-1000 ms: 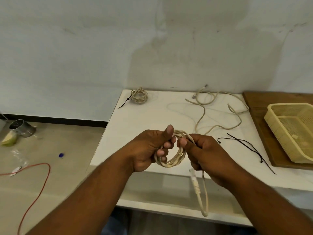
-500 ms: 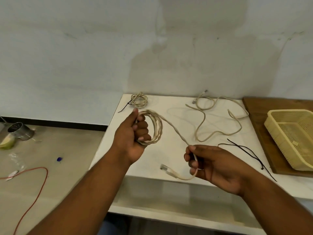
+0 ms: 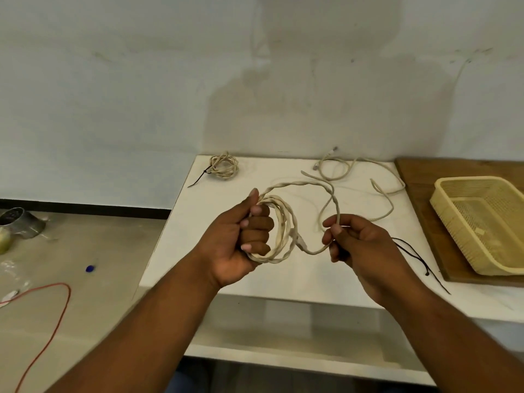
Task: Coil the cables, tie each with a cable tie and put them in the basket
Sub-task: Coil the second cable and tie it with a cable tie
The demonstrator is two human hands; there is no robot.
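Observation:
My left hand (image 3: 241,239) is closed around a coil of beige cable (image 3: 285,225), held above the white table (image 3: 283,276). The cable's free tail arcs up and over to my right hand (image 3: 357,245), which pinches it between thumb and fingers; the plug end hangs between my hands. A loose beige cable (image 3: 380,191) sprawls at the back of the table. A coiled cable tied with a black tie (image 3: 224,167) lies at the back left corner. Black cable ties (image 3: 416,256) lie right of my right hand. The yellow basket (image 3: 453,219) stands at the right.
The basket rests on a brown wooden board (image 3: 416,180). A lower white shelf (image 3: 283,355) juts out beneath the table. On the floor at the left are a red wire (image 3: 61,310), a metal can (image 3: 17,222) and a small blue cap (image 3: 89,268).
My hands parted, the left lifting the coil while the right drew out the tail. Now the right hand has brought the tail back up in a loop toward the coil.

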